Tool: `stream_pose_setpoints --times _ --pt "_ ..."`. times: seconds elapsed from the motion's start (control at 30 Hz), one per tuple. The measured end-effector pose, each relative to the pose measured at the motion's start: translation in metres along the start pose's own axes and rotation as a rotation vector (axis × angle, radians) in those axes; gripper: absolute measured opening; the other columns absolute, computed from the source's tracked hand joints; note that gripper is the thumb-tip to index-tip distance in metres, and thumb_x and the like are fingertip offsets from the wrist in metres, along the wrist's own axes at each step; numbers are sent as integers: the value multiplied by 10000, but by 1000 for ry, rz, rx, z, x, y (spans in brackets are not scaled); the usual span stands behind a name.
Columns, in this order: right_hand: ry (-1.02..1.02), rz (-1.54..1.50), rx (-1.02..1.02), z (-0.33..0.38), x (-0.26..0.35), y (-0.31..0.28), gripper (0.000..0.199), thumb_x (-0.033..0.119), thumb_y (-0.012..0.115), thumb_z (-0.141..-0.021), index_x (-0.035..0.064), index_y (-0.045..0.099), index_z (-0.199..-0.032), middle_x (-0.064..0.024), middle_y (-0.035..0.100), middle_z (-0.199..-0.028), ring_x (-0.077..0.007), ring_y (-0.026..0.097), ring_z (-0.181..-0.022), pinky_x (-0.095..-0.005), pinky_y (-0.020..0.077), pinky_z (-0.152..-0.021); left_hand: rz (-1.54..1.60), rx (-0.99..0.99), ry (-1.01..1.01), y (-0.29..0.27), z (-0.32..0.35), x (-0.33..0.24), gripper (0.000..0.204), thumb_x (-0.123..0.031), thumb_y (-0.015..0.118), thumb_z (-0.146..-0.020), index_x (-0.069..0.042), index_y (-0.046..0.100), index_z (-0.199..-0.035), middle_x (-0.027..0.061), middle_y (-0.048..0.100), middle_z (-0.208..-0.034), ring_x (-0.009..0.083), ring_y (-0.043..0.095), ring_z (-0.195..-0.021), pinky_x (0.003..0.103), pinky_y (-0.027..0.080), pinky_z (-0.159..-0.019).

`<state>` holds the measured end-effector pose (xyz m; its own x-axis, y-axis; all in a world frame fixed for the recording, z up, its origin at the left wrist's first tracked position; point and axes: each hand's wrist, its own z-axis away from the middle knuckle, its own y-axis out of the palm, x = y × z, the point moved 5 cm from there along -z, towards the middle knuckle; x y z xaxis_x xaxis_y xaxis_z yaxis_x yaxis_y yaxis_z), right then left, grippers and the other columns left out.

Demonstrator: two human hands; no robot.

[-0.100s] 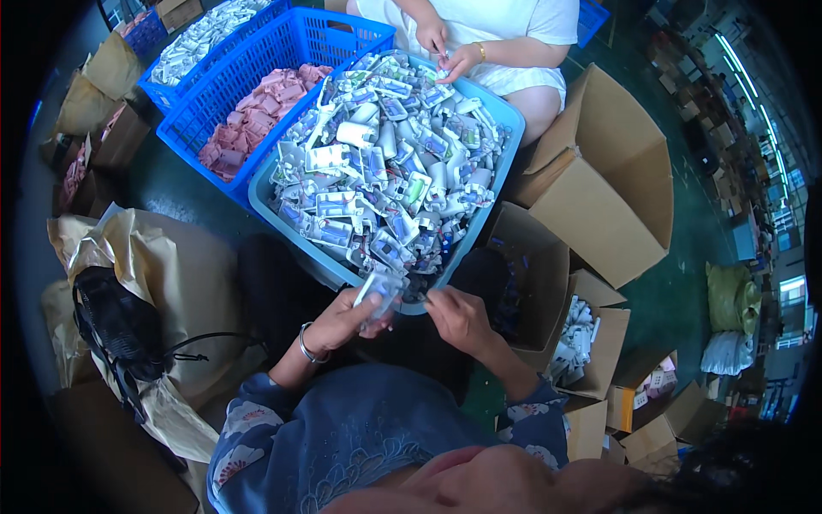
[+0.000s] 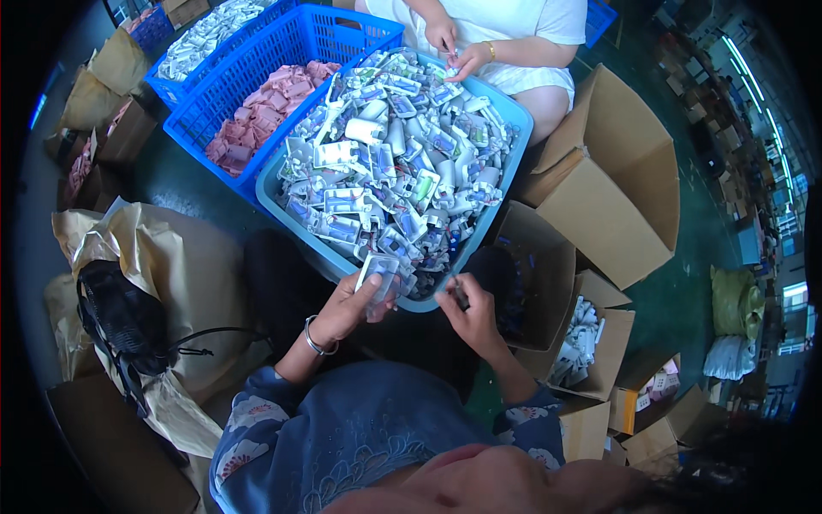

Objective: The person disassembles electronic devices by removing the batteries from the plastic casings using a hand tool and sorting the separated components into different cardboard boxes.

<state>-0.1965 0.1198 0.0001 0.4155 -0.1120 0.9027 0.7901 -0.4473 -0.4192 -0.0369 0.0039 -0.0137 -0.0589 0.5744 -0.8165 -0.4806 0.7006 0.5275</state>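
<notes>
My left hand [image 2: 344, 307], with a silver bangle at its wrist, is closed on a white plastic casing [image 2: 378, 276] with an open, hollow-looking face. It holds the casing just over the near rim of a light blue tub [image 2: 295, 244]. To its right, my right hand [image 2: 471, 315] is closed, its fingers curled round a small dark piece [image 2: 461, 297] too blurred to name. The two hands are apart. Heaped in the tub are several similar white casings [image 2: 342, 201], many with blue or green cylinders and thin wires inside.
Across the tub a person's hands [image 2: 458, 53] work at its far edge. Blue crates hold pink parts [image 2: 265, 111] and white parts [image 2: 210, 38]. Cardboard boxes [image 2: 612, 206] stand at the right, one holding white pieces [image 2: 576, 343]. A black bag [image 2: 120, 321] rests on a sack at left.
My right hand has moved away from the casing, to the right. The casing in my left hand is raised slightly, and the whole view has shifted a little.
</notes>
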Motion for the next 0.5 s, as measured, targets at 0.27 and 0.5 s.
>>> stream_pose_setpoints --times 0.27,0.5 --pt "69 -328 -75 -16 20 44 198 103 646 -826 19 539 -971 -17 560 -701 -55 501 -559 -218 412 -498 -407 -46 152 19 -1 2 321 -321 438 -954 -22 513 -1045 -7 512 -706 66 472 -595 227 396 -547" --pt "-23 -183 -81 -15 16 50 70 44 581 -853 -4 570 -903 -30 586 -675 -52 516 -565 -221 421 -507 -604 -195 295 -1 5 -7 398 -351 376 -964 -3 534 -856 37 492 -616 107 480 -541 257 393 -531"
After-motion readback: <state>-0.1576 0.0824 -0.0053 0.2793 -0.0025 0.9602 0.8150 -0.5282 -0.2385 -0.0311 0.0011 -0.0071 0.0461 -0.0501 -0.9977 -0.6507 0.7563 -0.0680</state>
